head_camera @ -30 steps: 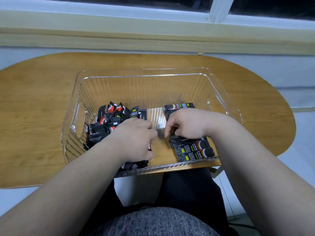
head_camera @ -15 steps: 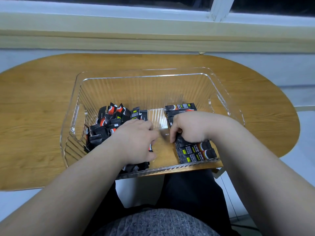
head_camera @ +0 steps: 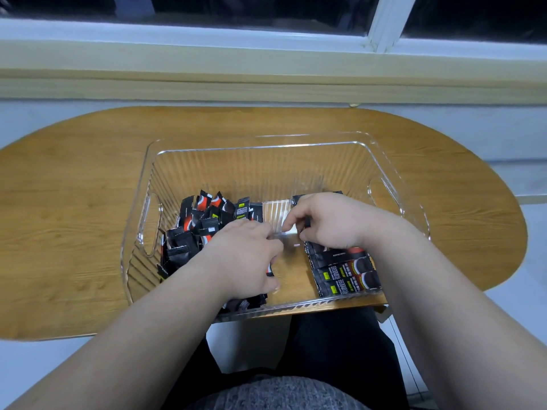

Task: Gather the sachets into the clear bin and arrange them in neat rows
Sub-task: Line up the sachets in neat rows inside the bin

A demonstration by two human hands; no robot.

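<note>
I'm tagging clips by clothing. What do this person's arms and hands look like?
Both forearms are bare to the frame edge, with no sleeves showing. The left hand and right hand wear no gloves; no watch, ring or bracelet shows.

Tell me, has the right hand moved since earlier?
Yes. The right hand slid along the sachet row toward the far wall of the clear bin.

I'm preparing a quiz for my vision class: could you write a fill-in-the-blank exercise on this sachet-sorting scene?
1. The clear bin stands on a ____ table.
2. The jumbled pile of sachets lies in the bin's ____ half.
3. The flat sachets by the right hand form a neat ____.

Missing words: wooden; left; row.
</note>
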